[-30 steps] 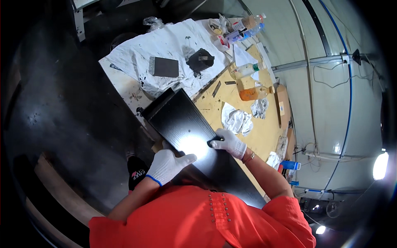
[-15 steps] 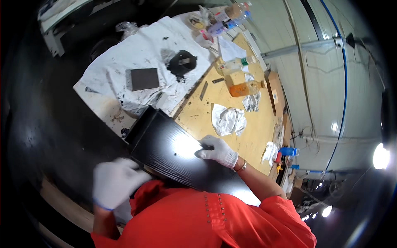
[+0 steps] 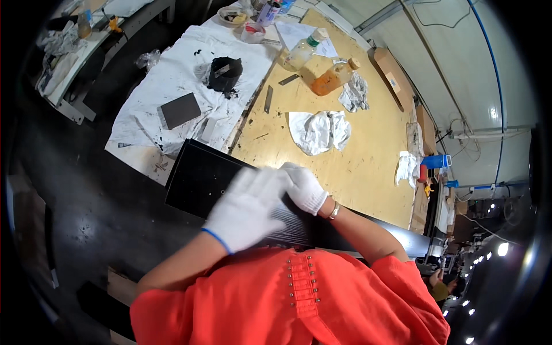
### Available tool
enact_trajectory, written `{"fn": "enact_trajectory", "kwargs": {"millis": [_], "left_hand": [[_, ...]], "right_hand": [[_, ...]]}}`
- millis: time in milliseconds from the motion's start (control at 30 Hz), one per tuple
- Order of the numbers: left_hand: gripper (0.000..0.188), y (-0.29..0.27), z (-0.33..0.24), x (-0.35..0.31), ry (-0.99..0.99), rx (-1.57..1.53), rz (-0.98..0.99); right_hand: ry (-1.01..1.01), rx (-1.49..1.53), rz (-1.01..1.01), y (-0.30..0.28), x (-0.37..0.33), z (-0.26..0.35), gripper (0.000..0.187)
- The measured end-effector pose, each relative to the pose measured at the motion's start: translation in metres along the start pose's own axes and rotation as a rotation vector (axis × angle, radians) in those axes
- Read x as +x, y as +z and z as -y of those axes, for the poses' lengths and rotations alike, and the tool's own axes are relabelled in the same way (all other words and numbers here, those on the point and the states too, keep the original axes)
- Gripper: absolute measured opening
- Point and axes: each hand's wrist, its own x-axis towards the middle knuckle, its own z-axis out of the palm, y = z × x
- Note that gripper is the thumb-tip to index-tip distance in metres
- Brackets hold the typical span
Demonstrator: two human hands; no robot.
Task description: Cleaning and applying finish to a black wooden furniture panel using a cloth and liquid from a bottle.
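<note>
A long black wood-grain board lies across in front of my body, its left end over the edge of the cloth-covered table. My left hand, in a white knit glove with a blue cuff, is over the board's middle. Its fingers look stretched out, though motion blurs them. Right beside it, my right hand, gloved in white with a metal band at the wrist, bends round the board's far edge. The left fingers partly cover the right ones, and whether the two hands touch is unclear.
On the white cloth sit a dark square pad and a black smeared lump. The yellow tabletop holds crumpled white cloth, metal strips, a bottle of orange liquid and a clear bottle. Cardboard leans behind.
My left hand has swung from beside the board's near left end up onto its middle, next to my right hand. The board's left end has turned, showing a flat dark face. The view has shifted.
</note>
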Motion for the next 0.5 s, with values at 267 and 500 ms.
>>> {"fn": "enact_trajectory", "kwargs": {"millis": [267,500], "left_hand": [[0.037,-0.061,0.145,-0.149,-0.670,0.922,-0.048],[0.037,-0.009,0.134,-0.081,-0.496,0.142,-0.295]], "right_hand": [[-0.007,-0.262,-0.068,0.006,0.005,0.017,0.048],[0.196,-0.013,-0.084,-0.025,-0.018,0.014,0.042]]}}
